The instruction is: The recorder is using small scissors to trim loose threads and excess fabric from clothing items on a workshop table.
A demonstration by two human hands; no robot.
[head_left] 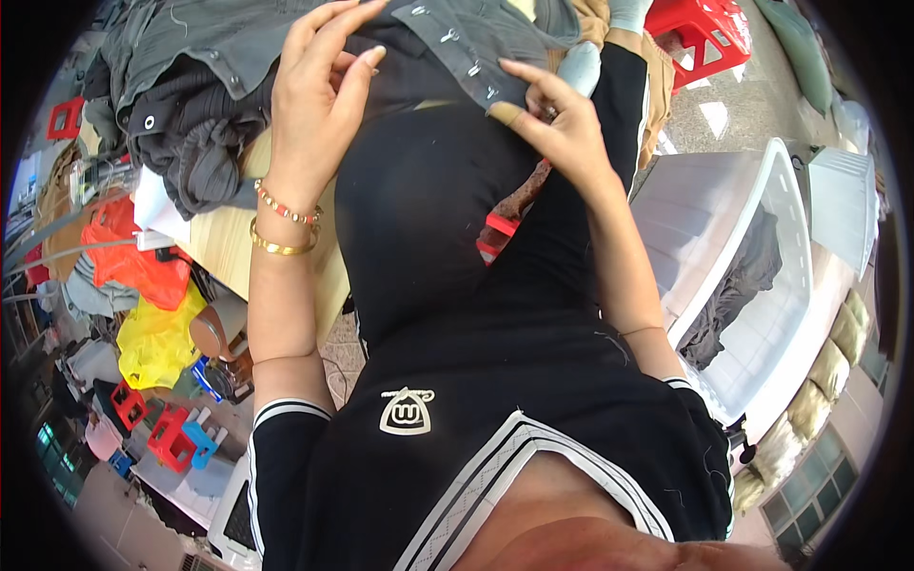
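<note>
A grey garment (pixel 457 43) with a row of metal snap buttons hangs at the top of the view, in front of my black shirt. My left hand (pixel 319 105), with a beaded and a gold bracelet on its wrist, holds the grey cloth at its upper left, fingers curled on the fabric. My right hand (pixel 562 128) pinches the lower end of the snap strip between thumb and forefinger. The thumb has a tan plaster on it and one finger bears a ring. The two hands are about a hand's width apart.
A heap of grey clothes (pixel 181 124) lies on a wooden table (pixel 224 243) at the left. At the right stands a white plastic tub (pixel 785 190) holding a dark garment (pixel 733 285). A red stool (pixel 705 29) stands top right; orange and yellow bags (pixel 152 314) lie lower left.
</note>
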